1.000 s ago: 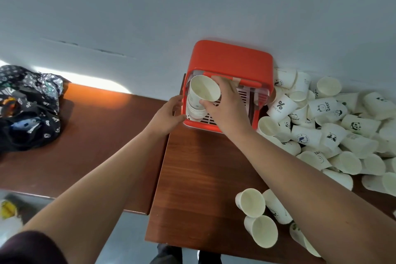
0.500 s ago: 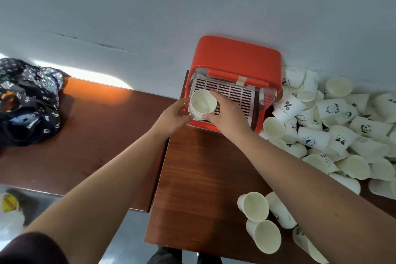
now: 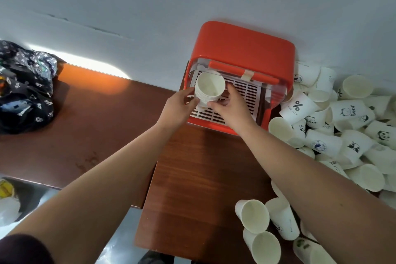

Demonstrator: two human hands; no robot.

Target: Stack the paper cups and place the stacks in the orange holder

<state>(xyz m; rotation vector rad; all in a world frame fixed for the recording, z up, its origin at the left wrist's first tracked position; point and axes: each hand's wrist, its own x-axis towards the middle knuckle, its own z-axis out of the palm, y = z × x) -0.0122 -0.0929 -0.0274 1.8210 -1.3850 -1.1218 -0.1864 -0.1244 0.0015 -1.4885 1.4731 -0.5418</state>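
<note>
White paper-cup stack [image 3: 209, 90] is clasped on either side by left hand [image 3: 179, 106] and right hand [image 3: 232, 108], over the slatted tray [image 3: 246, 92] of the orange holder [image 3: 242, 49] just beyond them; recommend lowering upright, seated flat before release.

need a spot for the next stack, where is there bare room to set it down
Bare wood between the forearms, in front of the orange holder. The left table is open between the dark bag and the left forearm. The white grille is free right of the stack of cups. Crowded: the cup pile at right.
</note>
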